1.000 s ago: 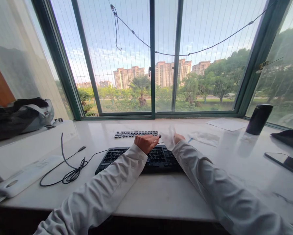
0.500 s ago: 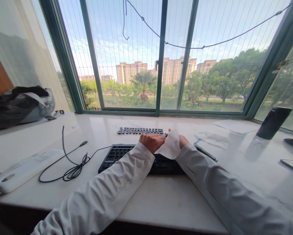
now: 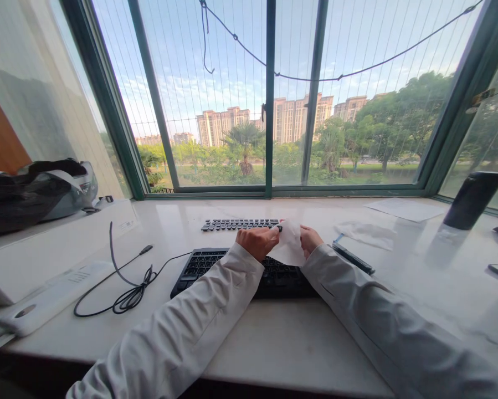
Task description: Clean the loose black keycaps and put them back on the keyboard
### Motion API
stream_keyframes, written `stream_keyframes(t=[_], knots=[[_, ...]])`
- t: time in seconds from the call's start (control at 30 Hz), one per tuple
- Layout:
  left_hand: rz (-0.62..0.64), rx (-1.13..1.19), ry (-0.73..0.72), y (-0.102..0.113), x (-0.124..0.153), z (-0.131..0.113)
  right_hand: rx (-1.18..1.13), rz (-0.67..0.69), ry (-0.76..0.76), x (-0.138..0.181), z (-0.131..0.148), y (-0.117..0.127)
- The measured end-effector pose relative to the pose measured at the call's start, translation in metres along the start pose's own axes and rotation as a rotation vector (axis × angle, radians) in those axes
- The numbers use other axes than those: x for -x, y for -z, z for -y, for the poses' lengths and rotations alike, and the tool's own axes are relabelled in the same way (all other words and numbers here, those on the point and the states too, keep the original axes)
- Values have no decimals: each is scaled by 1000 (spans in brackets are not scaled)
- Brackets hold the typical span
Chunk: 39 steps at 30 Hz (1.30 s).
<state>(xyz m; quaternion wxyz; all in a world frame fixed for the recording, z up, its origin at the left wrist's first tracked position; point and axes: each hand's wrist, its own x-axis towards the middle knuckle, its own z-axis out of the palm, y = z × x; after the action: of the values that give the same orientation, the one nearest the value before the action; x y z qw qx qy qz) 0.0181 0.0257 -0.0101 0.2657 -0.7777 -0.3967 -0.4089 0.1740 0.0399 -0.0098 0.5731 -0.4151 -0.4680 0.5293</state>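
Observation:
Above the black keyboard (image 3: 203,266), my left hand (image 3: 256,243) pinches a small black keycap (image 3: 279,228) between its fingertips. My right hand (image 3: 310,240) is closed on a thin white wipe (image 3: 289,244), which hangs down between the two hands. The wipe lies right beside the keycap; whether they touch I cannot tell. Part of the keyboard is hidden under my hands and sleeves. Behind it, loose black keycaps (image 3: 236,224) are laid out in rows on the white counter.
Left of the keyboard lies a coiled black cable (image 3: 130,296), with a white power strip (image 3: 45,299) beyond it. To the right are a dark slim tool (image 3: 354,259), a crumpled clear wrapper (image 3: 369,235), white paper (image 3: 404,209) and a black cylinder (image 3: 475,199). A window stands behind.
My hands stay over the keyboard while the wipe has shifted and lowered slightly, showing more of the right fingers. The keycap stays in my left fingers. The camera view has turned a little.

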Motion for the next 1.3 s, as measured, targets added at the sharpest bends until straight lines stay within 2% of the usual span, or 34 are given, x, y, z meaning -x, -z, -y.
stream_keyframes(t=[0.17,0.27,0.43,0.6,0.8,1.03,1.3], knots=[[44,15,-60,6,0,2,-120,56,-129,11,8,-7],[63,26,-49,10,-1,2,-152,102,-128,11,7,-6],[80,64,50,16,-4,3,-152,190,-96,7,4,0],[128,36,17,18,-2,3,-90,226,-144,7,4,4],[112,22,27,16,-2,2,-63,163,-84,8,5,1],[95,28,98,19,-6,1,-33,216,-71,8,9,3],[105,59,91,19,-3,-1,-42,126,-29,-5,-8,9]])
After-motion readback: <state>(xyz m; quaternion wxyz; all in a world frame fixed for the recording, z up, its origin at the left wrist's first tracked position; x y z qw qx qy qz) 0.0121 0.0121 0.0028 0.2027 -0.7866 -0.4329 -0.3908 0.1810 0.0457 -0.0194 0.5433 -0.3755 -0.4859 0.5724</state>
